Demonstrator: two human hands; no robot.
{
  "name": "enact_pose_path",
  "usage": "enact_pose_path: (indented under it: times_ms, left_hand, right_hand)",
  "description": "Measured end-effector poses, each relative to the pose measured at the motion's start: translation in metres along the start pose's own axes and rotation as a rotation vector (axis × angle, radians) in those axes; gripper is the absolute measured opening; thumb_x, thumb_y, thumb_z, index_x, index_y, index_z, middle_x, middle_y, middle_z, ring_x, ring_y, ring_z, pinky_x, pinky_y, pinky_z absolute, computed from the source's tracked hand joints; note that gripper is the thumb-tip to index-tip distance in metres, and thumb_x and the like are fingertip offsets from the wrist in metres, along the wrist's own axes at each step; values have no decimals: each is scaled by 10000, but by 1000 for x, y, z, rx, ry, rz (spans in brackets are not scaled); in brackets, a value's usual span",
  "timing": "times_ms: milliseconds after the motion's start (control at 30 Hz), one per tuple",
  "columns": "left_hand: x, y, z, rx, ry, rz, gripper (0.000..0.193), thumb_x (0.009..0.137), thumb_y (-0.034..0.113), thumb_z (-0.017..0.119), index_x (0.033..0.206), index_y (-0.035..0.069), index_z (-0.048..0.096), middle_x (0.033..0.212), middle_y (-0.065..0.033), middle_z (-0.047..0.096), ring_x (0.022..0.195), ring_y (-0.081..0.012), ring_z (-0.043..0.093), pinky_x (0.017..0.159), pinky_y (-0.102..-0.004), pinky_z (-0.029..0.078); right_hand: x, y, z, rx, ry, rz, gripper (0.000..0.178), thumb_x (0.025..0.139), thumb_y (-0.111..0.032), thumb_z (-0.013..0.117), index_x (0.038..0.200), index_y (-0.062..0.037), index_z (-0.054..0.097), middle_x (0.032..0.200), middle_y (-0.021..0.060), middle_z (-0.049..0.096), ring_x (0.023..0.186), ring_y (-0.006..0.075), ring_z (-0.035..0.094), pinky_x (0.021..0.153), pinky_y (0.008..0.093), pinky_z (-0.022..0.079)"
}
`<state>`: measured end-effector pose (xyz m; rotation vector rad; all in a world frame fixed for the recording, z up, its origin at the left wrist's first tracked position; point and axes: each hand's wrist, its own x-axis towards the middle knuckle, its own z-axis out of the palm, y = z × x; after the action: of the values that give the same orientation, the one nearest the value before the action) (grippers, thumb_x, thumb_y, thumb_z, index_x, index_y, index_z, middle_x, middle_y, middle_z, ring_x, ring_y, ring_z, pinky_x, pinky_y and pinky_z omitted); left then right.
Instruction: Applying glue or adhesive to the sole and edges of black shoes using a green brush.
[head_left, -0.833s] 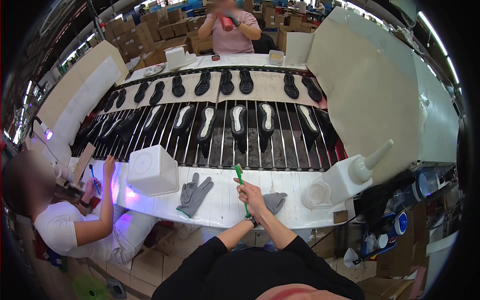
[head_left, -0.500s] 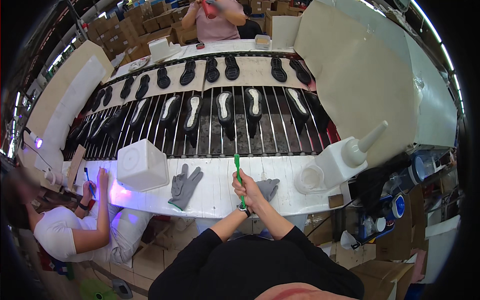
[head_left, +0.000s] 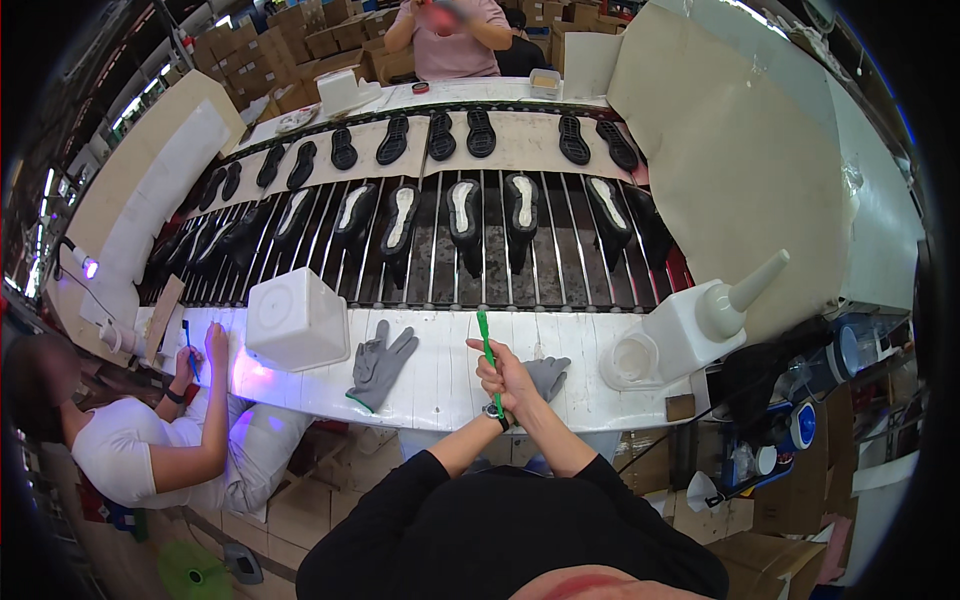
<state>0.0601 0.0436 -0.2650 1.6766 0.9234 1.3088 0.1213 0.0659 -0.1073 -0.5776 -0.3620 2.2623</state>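
My right hand (head_left: 510,380) is closed round a slim green brush (head_left: 487,338), shaped like a toothbrush, which stands nearly upright over the near white bench (head_left: 440,350). Its index finger sticks out to the left past the handle. My left wrist, with a watch (head_left: 495,411), lies against the right wrist; the fingers of the left hand are hidden. A grey glove (head_left: 382,366) lies flat to the left. Another grey glove (head_left: 548,376) shows just right of my right hand, partly covered by it; whether it is worn I cannot tell.
Beyond the bench, metal rollers (head_left: 455,280) carry several black shoes (head_left: 404,225) with white bottoms, behind them black soles (head_left: 481,133). A white square container (head_left: 297,318) stands left, a spouted white bottle (head_left: 695,322) right. A seated co-worker (head_left: 150,450) holds a blue brush (head_left: 190,350).
The whole view has shifted slightly to the right and up. My right index finger now stretches out past the green brush, which leans slightly differently. The far person's arms have shifted a little.
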Motion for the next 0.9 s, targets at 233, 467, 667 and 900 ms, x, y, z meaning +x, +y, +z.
enact_pose_path:
  times_ms: [233, 467, 667, 900]
  left_hand:
    - [-8, 4, 9, -106, 29, -46, 267, 969, 242, 453, 1159, 75, 539, 945, -86, 598, 893, -200, 572, 723, -320, 436]
    - [14, 2, 18, -275, 69, -313, 263, 971, 242, 456, 1153, 72, 539, 967, -83, 591, 921, -189, 561, 746, -310, 431]
    - [10, 10, 18, -404, 101, -489, 260, 972, 242, 460, 1149, 68, 538, 985, -80, 585, 946, -179, 551, 766, -301, 426]
    - [3, 11, 20, -502, 175, -538, 257, 973, 241, 463, 1143, 65, 538, 1007, -77, 578, 974, -168, 540, 789, -291, 420]
  right_hand:
    - [-6, 7, 1, -20, 65, -13, 446, 987, -260, 377, 1337, 14, 419, 586, -48, 367, 405, 21, 234, 335, 176, 198]
    - [10, 10, 3, -166, 100, -60, 441, 990, -232, 328, 1314, 39, 456, 573, -50, 341, 402, 35, 247, 348, 207, 200]
    - [8, 4, -3, -113, 97, -106, 424, 972, -186, 347, 1255, 90, 501, 688, 21, 507, 446, 29, 269, 381, 187, 221]
    - [8, 10, -4, -119, 100, -99, 424, 962, -174, 345, 1249, 91, 509, 753, 62, 548, 462, 27, 278, 386, 177, 226]
